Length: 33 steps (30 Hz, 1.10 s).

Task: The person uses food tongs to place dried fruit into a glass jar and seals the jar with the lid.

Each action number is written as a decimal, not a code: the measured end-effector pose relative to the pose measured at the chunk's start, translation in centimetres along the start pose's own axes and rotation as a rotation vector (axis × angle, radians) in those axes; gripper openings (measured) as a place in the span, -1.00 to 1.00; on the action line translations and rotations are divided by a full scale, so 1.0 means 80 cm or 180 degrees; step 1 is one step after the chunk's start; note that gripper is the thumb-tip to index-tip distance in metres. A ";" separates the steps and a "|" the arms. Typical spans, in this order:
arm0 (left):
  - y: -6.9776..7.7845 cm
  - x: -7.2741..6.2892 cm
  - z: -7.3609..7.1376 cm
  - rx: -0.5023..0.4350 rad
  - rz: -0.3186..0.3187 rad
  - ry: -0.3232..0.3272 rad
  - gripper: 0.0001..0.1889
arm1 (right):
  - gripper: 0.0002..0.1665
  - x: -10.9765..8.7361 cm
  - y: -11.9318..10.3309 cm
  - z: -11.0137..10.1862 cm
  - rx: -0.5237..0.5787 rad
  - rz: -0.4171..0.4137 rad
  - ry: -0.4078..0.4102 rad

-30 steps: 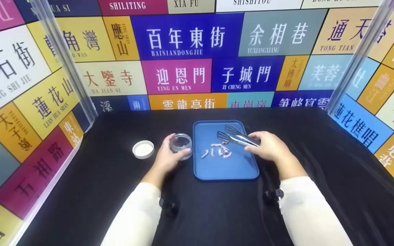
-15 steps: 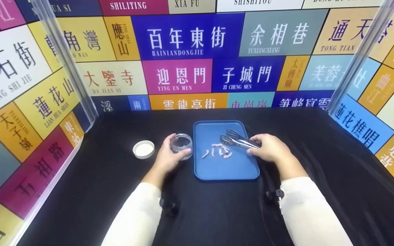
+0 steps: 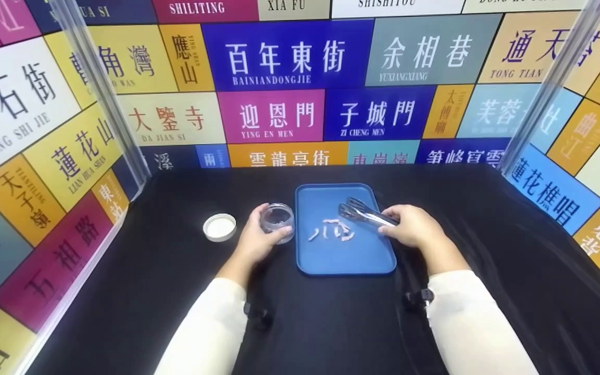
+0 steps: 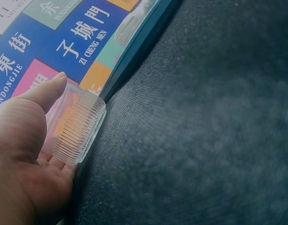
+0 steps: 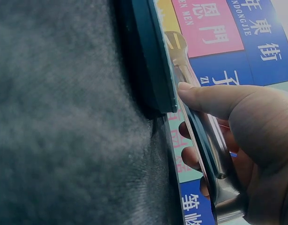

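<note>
My left hand (image 3: 256,235) grips a clear, ridged plastic jar (image 4: 78,125), thumb on one side and fingers round the other. The jar (image 3: 278,221) has no lid on and stands by the tray's left edge. In my right hand (image 3: 413,224) is a pair of metal tongs (image 5: 207,140), held between thumb and fingers. The tongs' heads (image 3: 351,209) are over the upper right of the blue tray (image 3: 344,260), close together. Several small pale pinkish strips (image 3: 334,229) lie on the tray, to the left of and below the tongs; what they are I cannot tell.
A white round lid (image 3: 220,227) lies on the black cloth (image 3: 321,323) left of the jar. Printed panels with large characters (image 3: 284,54) stand behind and at both sides. Clear upright posts (image 3: 110,99) mark the back corners.
The tongs have shifted slightly right and toward me, and their two heads have come closer together. My left hand and the jar hold nearly the same place. The strips look unmoved.
</note>
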<state>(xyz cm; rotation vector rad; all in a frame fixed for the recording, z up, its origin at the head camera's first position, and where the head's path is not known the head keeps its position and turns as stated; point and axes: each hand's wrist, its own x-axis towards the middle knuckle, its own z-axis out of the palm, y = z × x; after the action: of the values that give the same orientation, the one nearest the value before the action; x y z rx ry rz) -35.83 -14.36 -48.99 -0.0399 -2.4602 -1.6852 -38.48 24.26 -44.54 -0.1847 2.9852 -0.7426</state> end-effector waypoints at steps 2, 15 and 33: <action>0.000 0.000 0.000 0.0010 0.0000 0.0005 -0.03 | -0.40 0.000 0.000 0.000 -0.0002 0.0006 0.0018; 0.000 0.000 0.000 0.0057 -0.0039 0.0014 -0.02 | -0.49 -0.001 -0.004 -0.002 -0.0015 0.0027 0.0087; -0.001 0.000 -0.001 0.0051 -0.0046 -0.0002 -0.02 | -0.44 -0.008 -0.048 0.002 -0.0063 -0.0140 0.0283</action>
<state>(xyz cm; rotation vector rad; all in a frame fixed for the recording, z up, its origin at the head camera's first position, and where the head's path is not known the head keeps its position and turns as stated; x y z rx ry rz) -35.82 -14.41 -49.02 -0.0207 -2.4801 -1.6712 -37.44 20.93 -42.85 -0.2249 3.0828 -0.7449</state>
